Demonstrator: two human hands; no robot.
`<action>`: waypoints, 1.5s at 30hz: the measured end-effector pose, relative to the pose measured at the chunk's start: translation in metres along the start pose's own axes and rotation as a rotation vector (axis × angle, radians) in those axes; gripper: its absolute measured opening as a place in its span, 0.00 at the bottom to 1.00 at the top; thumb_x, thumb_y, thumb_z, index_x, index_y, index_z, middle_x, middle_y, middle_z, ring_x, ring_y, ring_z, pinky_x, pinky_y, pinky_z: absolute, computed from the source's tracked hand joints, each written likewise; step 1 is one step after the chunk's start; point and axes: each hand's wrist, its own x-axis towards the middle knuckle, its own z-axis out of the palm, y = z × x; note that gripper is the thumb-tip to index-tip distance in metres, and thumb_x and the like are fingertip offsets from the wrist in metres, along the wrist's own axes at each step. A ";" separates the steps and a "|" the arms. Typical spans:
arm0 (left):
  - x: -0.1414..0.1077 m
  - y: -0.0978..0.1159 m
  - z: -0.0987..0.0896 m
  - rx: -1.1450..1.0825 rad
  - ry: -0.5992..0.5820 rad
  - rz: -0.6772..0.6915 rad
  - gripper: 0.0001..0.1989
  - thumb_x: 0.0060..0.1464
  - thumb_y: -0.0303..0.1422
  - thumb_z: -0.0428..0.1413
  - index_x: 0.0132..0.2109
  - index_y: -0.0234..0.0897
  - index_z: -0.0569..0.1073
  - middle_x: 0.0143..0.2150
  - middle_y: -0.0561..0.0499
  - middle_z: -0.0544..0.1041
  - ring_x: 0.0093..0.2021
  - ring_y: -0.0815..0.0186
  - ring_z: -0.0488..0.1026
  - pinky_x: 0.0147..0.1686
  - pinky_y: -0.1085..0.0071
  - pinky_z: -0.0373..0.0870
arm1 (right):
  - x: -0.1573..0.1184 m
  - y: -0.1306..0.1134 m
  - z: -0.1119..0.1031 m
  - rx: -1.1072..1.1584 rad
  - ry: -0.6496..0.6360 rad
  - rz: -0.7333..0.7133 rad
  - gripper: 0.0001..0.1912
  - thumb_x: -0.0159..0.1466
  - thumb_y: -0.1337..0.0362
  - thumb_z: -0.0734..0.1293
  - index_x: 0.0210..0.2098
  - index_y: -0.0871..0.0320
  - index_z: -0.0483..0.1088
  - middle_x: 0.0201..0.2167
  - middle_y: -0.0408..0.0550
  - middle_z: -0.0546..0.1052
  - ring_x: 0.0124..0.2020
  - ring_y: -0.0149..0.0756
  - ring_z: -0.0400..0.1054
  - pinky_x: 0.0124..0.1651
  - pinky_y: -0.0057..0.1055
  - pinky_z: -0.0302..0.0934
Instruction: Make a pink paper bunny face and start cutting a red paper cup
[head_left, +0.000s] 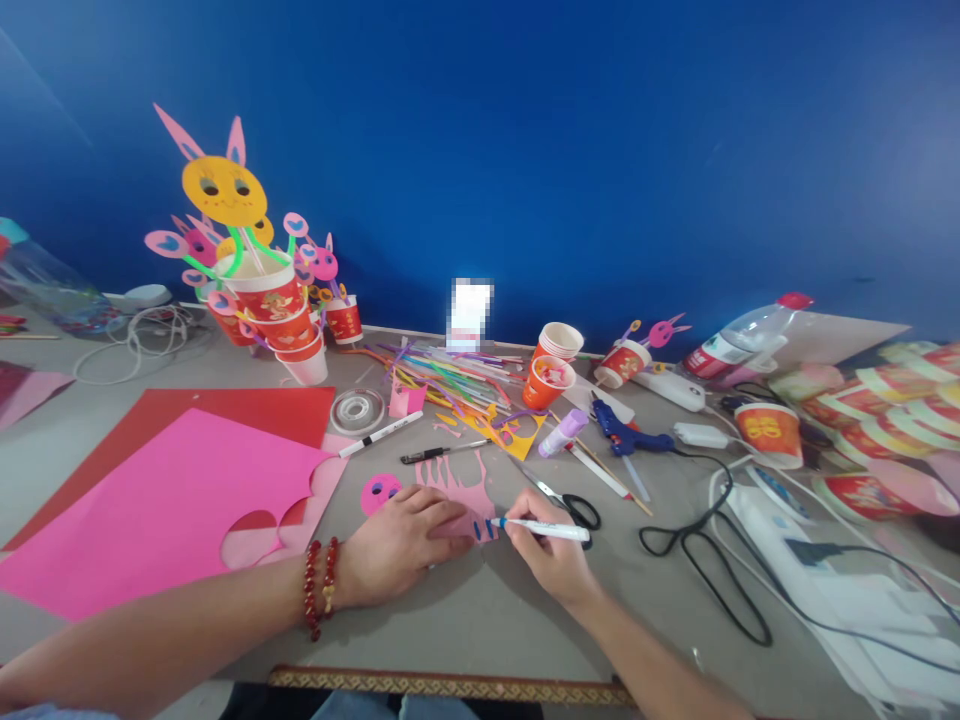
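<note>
A piece of light pink paper (469,493) with cut-out edges lies on the table, bearing short blue marks near its lower right. Spread flat, my left hand (409,535) presses on its lower left part and hides some of it. My right hand (551,555) is closed round a white marker (551,530), whose blue tip meets the paper beside the marks. Just beyond my left hand lies a magenta paper disc (379,492) with dark eye shapes. Black-handled scissors (577,512) rest right behind my right hand. A black pen (442,453) and a white marker with a black end (381,435) lie farther back.
Large pink (172,500) and red paper sheets (247,405) cover the left. Decorated paper cups (270,300) stand behind them. Colourful pipe cleaners (465,375) are heaped at the back. A blue glue gun (626,432) with a trailing cord and a glue stick (564,432) lie to the right.
</note>
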 end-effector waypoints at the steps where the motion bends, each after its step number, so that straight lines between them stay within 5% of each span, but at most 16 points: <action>1: 0.000 0.000 0.000 0.000 -0.001 -0.002 0.23 0.56 0.24 0.52 0.58 0.47 0.68 0.61 0.49 0.67 0.55 0.55 0.64 0.55 0.56 0.59 | 0.000 0.000 0.000 -0.007 -0.002 -0.003 0.08 0.63 0.67 0.60 0.26 0.55 0.62 0.19 0.37 0.63 0.19 0.30 0.55 0.23 0.27 0.49; 16: 0.000 -0.001 0.002 0.001 -0.007 -0.003 0.22 0.57 0.25 0.52 0.57 0.48 0.68 0.60 0.50 0.68 0.55 0.56 0.64 0.55 0.57 0.59 | -0.004 -0.003 -0.002 0.137 0.073 0.044 0.09 0.63 0.66 0.60 0.25 0.55 0.63 0.19 0.39 0.65 0.20 0.31 0.58 0.23 0.26 0.51; 25: 0.000 -0.001 0.002 0.009 0.008 0.015 0.23 0.56 0.25 0.53 0.58 0.47 0.68 0.60 0.48 0.67 0.55 0.56 0.64 0.54 0.57 0.60 | 0.001 -0.012 0.002 0.159 0.004 0.062 0.10 0.63 0.67 0.60 0.25 0.56 0.63 0.20 0.40 0.67 0.21 0.31 0.60 0.24 0.26 0.52; 45: 0.001 -0.001 0.003 0.023 0.017 0.001 0.22 0.58 0.26 0.53 0.57 0.49 0.69 0.61 0.50 0.67 0.55 0.56 0.64 0.54 0.58 0.59 | 0.003 -0.010 0.007 -0.001 -0.037 -0.015 0.09 0.64 0.66 0.60 0.26 0.55 0.62 0.19 0.38 0.63 0.20 0.30 0.56 0.24 0.27 0.49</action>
